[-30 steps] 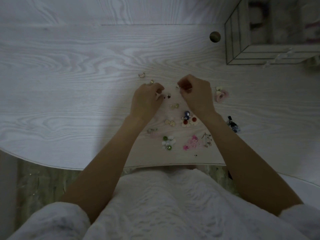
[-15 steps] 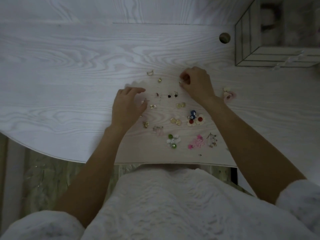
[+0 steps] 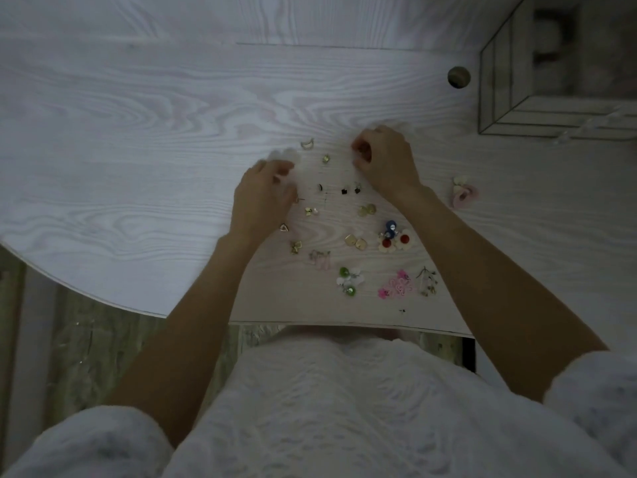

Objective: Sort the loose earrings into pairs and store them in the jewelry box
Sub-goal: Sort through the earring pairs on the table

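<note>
Between the two hands: loose earrings (image 3: 351, 232) scattered on the table (image 3: 138, 132).

Most pieces lie nearward of both grips. The right hand (image 3: 384, 160), fingers curled, seems to pinch a piece too small to identify; the left hand (image 3: 263, 198) hangs relaxed, empty. The jewelry box (image 3: 551, 112) stands well apart, beyond the right hand, the nearer one.

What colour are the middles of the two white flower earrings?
Red, seen in the head view: flower earrings.
</note>
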`<state>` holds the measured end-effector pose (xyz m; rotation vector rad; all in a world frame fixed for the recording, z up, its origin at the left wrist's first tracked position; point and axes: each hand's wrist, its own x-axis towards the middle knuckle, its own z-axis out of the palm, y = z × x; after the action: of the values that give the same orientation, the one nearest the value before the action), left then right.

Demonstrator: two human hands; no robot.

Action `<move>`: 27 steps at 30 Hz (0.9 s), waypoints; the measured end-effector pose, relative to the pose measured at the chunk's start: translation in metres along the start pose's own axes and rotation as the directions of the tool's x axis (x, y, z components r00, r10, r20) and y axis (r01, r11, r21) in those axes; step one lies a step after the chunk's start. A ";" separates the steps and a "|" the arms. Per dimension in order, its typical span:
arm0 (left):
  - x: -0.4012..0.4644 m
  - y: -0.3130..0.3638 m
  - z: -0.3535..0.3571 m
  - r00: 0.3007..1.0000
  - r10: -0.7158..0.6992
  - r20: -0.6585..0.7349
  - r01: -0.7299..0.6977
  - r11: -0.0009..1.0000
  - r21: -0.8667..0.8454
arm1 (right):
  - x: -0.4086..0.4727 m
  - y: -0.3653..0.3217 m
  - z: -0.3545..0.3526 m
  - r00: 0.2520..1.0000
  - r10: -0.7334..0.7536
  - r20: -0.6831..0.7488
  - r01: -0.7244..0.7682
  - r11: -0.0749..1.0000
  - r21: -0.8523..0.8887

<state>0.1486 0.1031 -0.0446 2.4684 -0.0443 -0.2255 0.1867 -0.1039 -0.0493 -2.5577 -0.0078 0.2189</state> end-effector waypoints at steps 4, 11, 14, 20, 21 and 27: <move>0.044 0.008 0.003 0.998 0.052 -0.025 -0.051 0.998 0.020 | 0.001 0.000 0.000 1.000 0.008 -0.003 -0.008 0.999 -0.034; 0.082 0.023 0.019 0.980 0.195 0.043 -0.198 0.978 0.066 | -0.005 0.017 -0.008 0.999 0.052 -0.017 -0.053 0.996 -0.079; 0.089 0.043 0.032 0.969 0.231 0.090 -0.239 0.966 0.097 | -0.010 0.030 -0.016 0.996 0.087 -0.033 -0.089 0.992 -0.089; 0.087 0.076 0.057 0.925 0.314 0.212 -0.342 0.934 0.106 | -0.018 0.050 -0.031 0.989 0.150 -0.011 -0.150 0.987 -0.051; 0.085 0.079 0.060 0.917 0.325 0.231 -0.355 0.929 0.102 | -0.020 0.051 -0.031 0.988 0.155 -0.001 -0.155 0.987 -0.031; 0.072 0.084 0.066 0.912 0.299 0.282 -0.334 0.939 0.084 | -0.028 0.042 -0.021 0.985 0.173 0.018 -0.173 0.983 0.054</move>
<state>0.2101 -0.0098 -0.0553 2.4975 -0.5892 -0.4211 0.1609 -0.1526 -0.0502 -2.5022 0.2136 0.2976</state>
